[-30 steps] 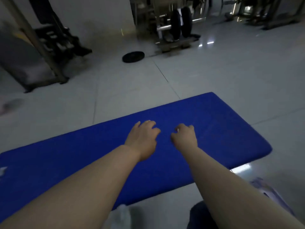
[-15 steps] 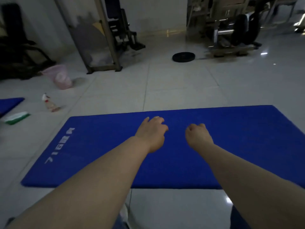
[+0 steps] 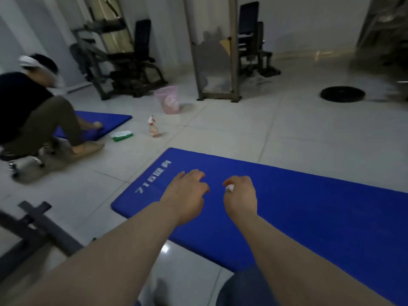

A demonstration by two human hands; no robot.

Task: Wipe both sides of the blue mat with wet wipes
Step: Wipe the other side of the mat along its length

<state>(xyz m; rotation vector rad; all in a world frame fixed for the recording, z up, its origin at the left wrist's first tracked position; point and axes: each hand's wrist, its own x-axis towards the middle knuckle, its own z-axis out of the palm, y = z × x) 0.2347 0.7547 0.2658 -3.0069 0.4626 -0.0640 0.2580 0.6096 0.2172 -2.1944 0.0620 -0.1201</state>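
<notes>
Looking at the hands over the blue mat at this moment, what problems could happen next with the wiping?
1. The right hand shows only a small white scrap at its curled fingers; so little wipe may leave much of the large blue foam mat uncleaned.
2. The left hand carries nothing visible, so it likely adds no cleaning.
3. The glossy white tile floor looks smooth; the mat might slide under pressure.

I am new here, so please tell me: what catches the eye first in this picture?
The blue mat on the pale floor, with both hands over its printed end; the right hand pinches a white wipe, the left hand holds nothing. Far left, a person sits by another mat.
</notes>
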